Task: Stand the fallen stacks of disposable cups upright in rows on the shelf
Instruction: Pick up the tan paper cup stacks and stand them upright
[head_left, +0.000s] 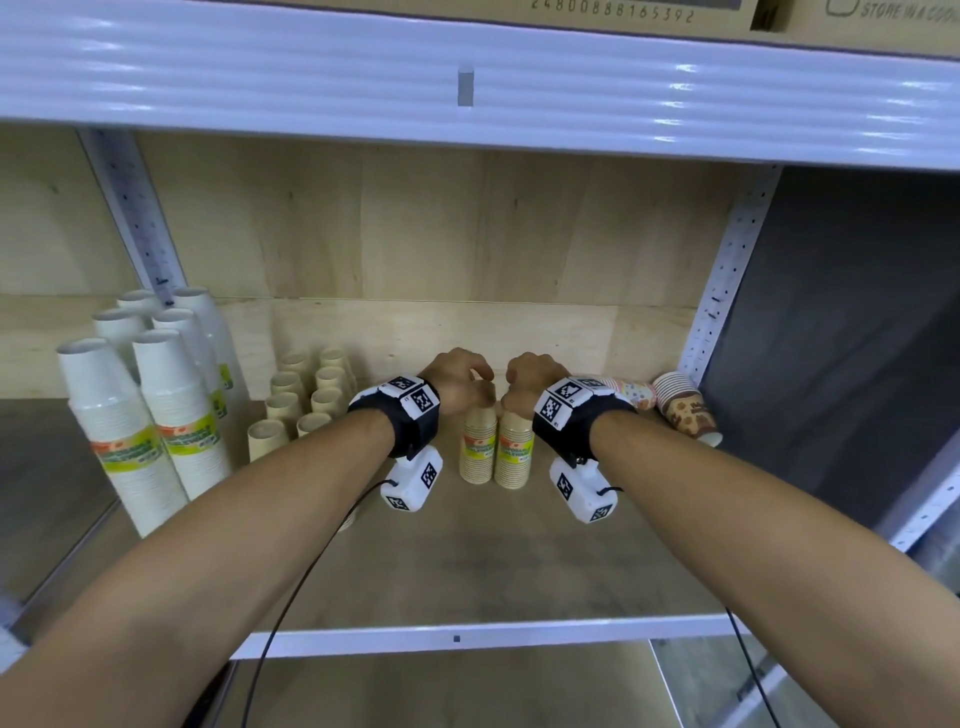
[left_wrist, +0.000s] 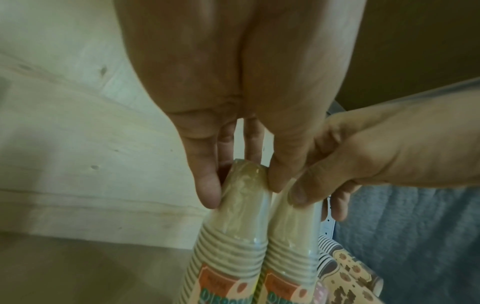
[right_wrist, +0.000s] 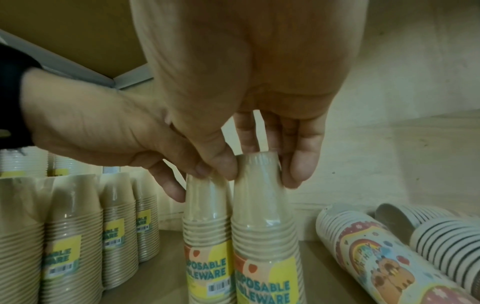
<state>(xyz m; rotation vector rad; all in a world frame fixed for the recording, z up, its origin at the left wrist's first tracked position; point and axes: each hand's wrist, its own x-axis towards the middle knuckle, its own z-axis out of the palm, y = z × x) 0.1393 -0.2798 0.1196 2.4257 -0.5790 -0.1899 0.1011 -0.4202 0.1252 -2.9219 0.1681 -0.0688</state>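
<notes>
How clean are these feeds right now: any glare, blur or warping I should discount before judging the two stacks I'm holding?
Head view: bright and sharp, with glare streaks on the upper shelf edge and wide-angle bowing. Left wrist view: dim, greenish, soft; the left hand fills the frame and the left kraft stack is blurred. Right wrist view: dim but clearer; the label on the right kraft stack is legible.

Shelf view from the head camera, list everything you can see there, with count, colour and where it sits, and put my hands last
White cup stacks: six, white with green-yellow labels, upright at the shelf's left.
Small kraft cup stacks: eight showing, tan, upright in two rows right of the white ones.
Held kraft stacks: two, tan with yellow labels, upright side by side mid-shelf.
Printed cup stacks: two, patterned, lying fallen at the right.
Shelf: one, wood board, white metal frame.
Cardboard boxes: brown, on the shelf above.
Left hand: grips left held stack's top.
Right hand: grips right one's top.
</notes>
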